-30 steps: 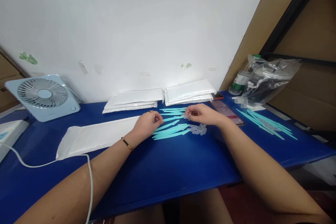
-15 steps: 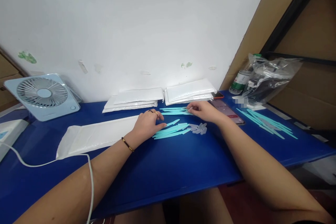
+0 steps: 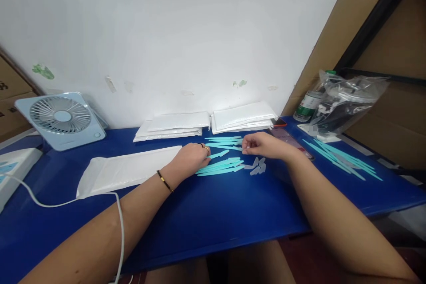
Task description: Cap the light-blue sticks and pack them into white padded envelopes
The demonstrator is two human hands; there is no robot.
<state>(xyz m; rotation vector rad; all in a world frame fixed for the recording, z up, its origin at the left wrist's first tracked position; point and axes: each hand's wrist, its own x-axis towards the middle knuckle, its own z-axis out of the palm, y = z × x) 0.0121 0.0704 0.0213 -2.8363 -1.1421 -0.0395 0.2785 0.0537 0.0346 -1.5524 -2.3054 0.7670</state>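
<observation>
My left hand [image 3: 192,156] rests on the blue table [image 3: 213,213] with its fingers curled, pinching the end of a teal plastic strip [image 3: 219,154]. My right hand [image 3: 262,145] hovers just right of it, fingers pinched together on something small I cannot make out. Between and below the hands lies a loose pile of teal strips [image 3: 221,166], with more teal strips [image 3: 223,141] behind. Several small clear caps [image 3: 257,167] lie beside my right wrist.
A long white padded envelope [image 3: 128,169] lies left of my left hand. Two stacks of white envelopes [image 3: 206,122] sit by the wall. A small blue fan [image 3: 61,119], a white cable [image 3: 116,213], a phone [image 3: 293,140], more teal strips [image 3: 342,157] and a clear bag [image 3: 346,102] are around.
My right hand drew back from the far strips toward the middle, pinched. My left hand shifted slightly right onto a strip. The camera turned a little left.
</observation>
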